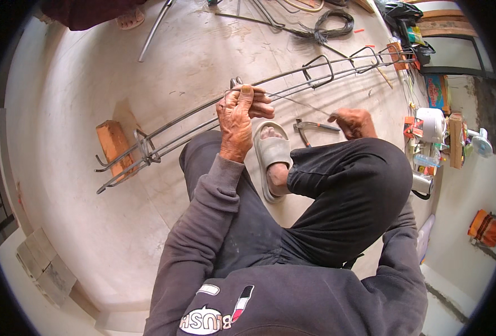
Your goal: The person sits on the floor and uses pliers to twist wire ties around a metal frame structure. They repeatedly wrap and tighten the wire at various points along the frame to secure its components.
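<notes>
1. Wire point(303, 103), thin and nearly straight, runs from the left hand point(239, 120) to the right hand point(355, 123).
2. The left hand pinches it between thumb and fingers at the metal frame point(293, 89); whether the wire loops round a rod there is hard to see.
3. The right hand is curled, its fingertips closed on the wire's other end.
4. Pliers point(315, 127) lie on the floor between the right hand and a sandal point(273, 151).
5. The long frame slants across, propped on a left brick point(112, 140) and a right brick point(396, 56).
6. Beyond it lies a dark wire coil point(320, 36).
</notes>
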`<state>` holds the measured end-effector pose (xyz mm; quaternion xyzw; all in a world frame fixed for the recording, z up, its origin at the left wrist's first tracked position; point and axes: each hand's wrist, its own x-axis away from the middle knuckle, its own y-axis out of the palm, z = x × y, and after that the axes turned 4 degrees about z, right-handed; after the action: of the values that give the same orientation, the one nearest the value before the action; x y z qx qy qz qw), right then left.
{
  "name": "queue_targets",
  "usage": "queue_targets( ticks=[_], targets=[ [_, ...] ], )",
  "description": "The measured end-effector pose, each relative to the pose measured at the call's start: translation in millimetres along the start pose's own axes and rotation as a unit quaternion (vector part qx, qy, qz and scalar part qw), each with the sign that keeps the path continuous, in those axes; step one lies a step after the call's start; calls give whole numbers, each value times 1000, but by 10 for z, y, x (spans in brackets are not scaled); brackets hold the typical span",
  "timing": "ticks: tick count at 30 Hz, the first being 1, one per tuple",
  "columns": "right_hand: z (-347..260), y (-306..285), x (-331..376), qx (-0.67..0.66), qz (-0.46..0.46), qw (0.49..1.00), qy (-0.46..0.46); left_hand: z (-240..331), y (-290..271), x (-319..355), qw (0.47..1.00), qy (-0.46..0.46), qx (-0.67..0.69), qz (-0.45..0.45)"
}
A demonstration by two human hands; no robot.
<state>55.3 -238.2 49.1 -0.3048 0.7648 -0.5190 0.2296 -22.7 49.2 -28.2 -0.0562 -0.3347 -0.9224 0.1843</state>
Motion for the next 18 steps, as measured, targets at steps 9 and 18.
queue_targets(
  ticks=[9,18],
  targets=[
    [-160,127,-41,-326,-116,932,111,-19,90,-4,999,-23,2,-41],
    [-592,213,-532,-452,-81,851,255,-73,102,-3,996,-44,-12,-82]
  ],
)
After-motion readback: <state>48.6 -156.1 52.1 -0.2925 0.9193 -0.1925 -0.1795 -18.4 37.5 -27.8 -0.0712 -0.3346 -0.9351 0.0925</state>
